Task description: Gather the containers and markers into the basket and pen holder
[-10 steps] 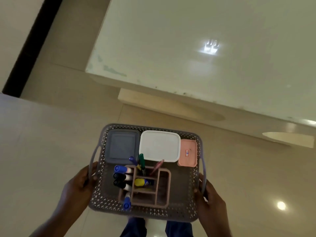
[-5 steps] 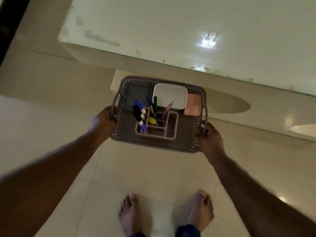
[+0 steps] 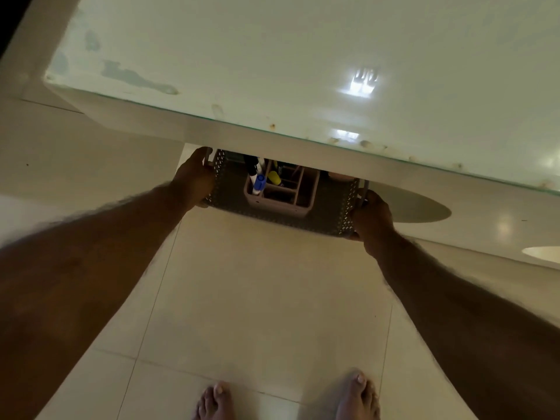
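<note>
Nearest to me are the person's bare feet (image 3: 285, 400) on the pale floor tiles (image 3: 266, 298), and from there both forearms reach forward and down. The left hand (image 3: 194, 177) is curled round the left handle of the perforated basket (image 3: 227, 192), and the right hand (image 3: 371, 216) is wrapped round the right handle, so the basket hangs level between them, clear of the floor as far as I can judge. Inside it sits the pink pen holder (image 3: 281, 192), upright, with markers (image 3: 258, 180) standing in its left compartments, a blue cap and a yellow one among them. The far half of the basket is already hidden beneath the near edge of the glass-topped worktop (image 3: 272, 71), so whatever containers lie at its back I cannot see, apart from a sliver of something pink at the right. To my eye the gathering itself looks finished and the step in hand is stowing the loaded basket under the worktop. The next move calls for keeping it level and low enough that the marker tips pass under the edge, then setting it down and letting go of both handles
</note>
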Available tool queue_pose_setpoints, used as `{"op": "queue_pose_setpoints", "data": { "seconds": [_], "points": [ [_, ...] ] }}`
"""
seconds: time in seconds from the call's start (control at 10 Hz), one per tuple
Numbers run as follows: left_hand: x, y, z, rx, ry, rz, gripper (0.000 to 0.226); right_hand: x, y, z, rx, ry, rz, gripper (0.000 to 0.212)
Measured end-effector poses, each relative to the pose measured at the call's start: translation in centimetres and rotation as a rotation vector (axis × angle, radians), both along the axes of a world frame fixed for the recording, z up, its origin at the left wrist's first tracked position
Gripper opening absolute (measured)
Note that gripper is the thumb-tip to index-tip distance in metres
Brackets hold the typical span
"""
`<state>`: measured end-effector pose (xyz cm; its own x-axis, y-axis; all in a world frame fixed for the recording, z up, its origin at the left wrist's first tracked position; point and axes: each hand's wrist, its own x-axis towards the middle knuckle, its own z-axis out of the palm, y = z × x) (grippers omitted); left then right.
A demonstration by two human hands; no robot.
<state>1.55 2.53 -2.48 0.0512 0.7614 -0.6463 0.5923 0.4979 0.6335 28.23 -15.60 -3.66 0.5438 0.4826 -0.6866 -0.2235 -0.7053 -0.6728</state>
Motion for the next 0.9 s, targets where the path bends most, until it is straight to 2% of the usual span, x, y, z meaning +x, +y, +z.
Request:
{"op": "queue_pose_setpoints", "data": {
  "seconds": [0.2,0.4,0.5,0.6,0.7,0.8,0.9],
  "points": [
    [1.0,0.4,-1.1,0.055,-0.078,0.131,0.042,1.2,1.3,-2.1,0.025,-0.011,-0.076,0.031],
    [1.1,0.7,-2.6,0.123,0.113,-0.092,0.048,1.8,2.2,-5.6,0.020,-0.137,-0.089,0.035],
    [1.3,0.4,-2.4,0.236,0.151,-0.172,0.052,1.3,2.5,-4.0,0.030,-0.107,-0.096,0.026],
    [0.9,1.1,-3.9,0.273,0.183,-0.238,0.053,1.5,2.4,-4.6,0.033,-0.093,-0.078,0.037],
    [1.4,0.2,-2.9,0.309,0.246,-0.367,0.051,1.6,2.4,-4.7,0.022,-0.128,-0.052,0.037],
    [2.4,-1.2,-1.9,0.326,0.193,-0.207,0.043,0.8,2.3,-3.3,0.043,-0.188,-0.051,0.032],
    [2.3,-4.5,-0.6,0.365,0.374,-0.101,0.045,-0.2,1.3,-2.1,-0.011,-0.229,-0.069,0.046]
  ]
}}
